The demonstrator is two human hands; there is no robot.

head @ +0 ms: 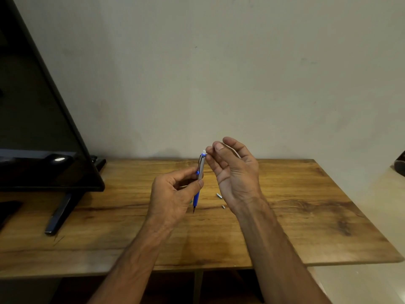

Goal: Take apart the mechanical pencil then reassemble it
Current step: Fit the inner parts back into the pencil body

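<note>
My left hand (173, 198) holds the mechanical pencil (200, 170) almost upright above the table, tip down. The pencil has a silver upper barrel with a clip, a blue grip and a dark tip. Its white eraser (204, 152) shows at the top end. My right hand (232, 172) is raised beside the pencil's top, thumb and forefinger pinched at the eraser. A small silver cap (219, 196) lies on the wooden table (306, 205) below my right hand. A second, tinier metal piece (223, 207) lies just in front of it.
A black flat-screen monitor (37, 119) stands at the left on a dark stand foot (59, 213). A plain wall is behind the table. A dark object (400, 163) sits at the far right edge. The table's front edge runs across the bottom.
</note>
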